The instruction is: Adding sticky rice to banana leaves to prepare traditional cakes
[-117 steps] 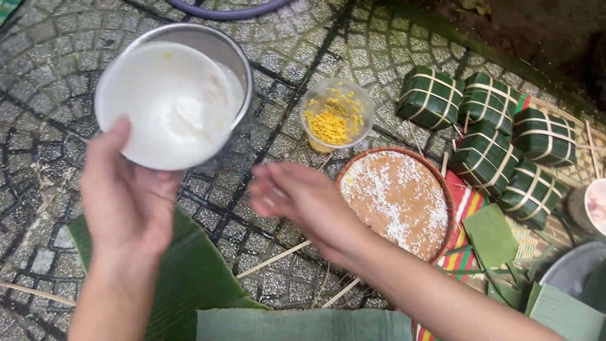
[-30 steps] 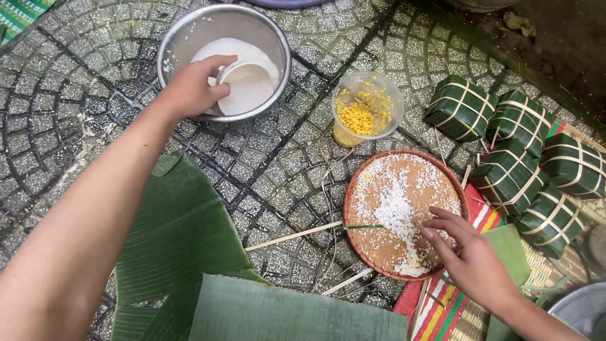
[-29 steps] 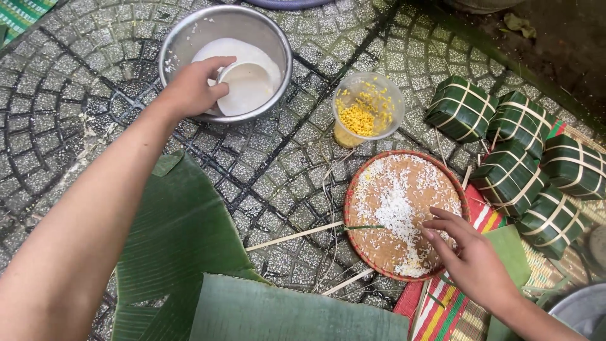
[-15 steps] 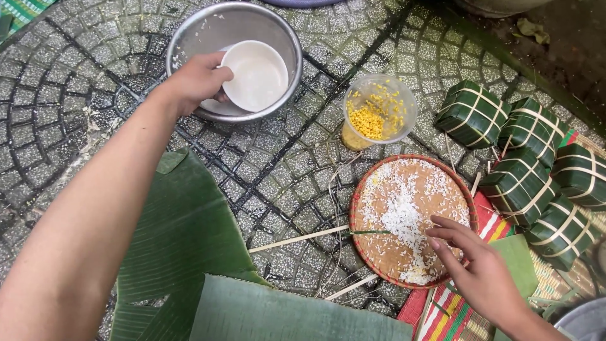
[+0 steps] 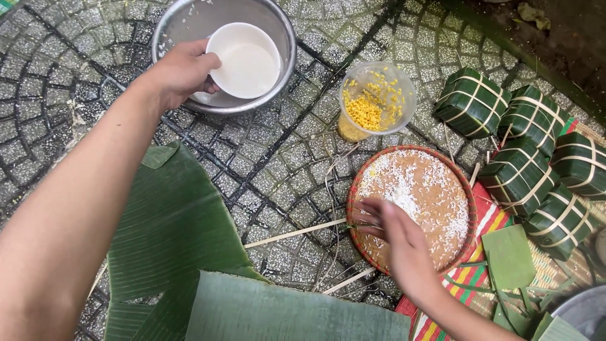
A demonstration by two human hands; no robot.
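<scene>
My left hand (image 5: pixel 180 71) grips a small white bowl (image 5: pixel 246 61) by its rim, held inside a large steel bowl (image 5: pixel 283 38) at the top of the view. My right hand (image 5: pixel 398 243), fingers spread and blurred, rests on a round woven tray (image 5: pixel 435 189) scattered with white rice grains. A clear plastic cup of yellow mung beans (image 5: pixel 375 101) stands between the steel bowl and the tray.
Several square leaf-wrapped cakes tied with strips (image 5: pixel 524 151) lie at the right. Large banana leaves (image 5: pixel 183 246) cover the stone paving at the bottom. Thin bamboo strips (image 5: pixel 293 233) lie beside the tray. A striped mat (image 5: pixel 467 284) lies under the tray's right side; a metal rim (image 5: pixel 584 312) sits bottom right.
My left hand has taken the white bowl and lifted it within the steel bowl. My right hand slid left across the rice tray. The view shifted slightly.
</scene>
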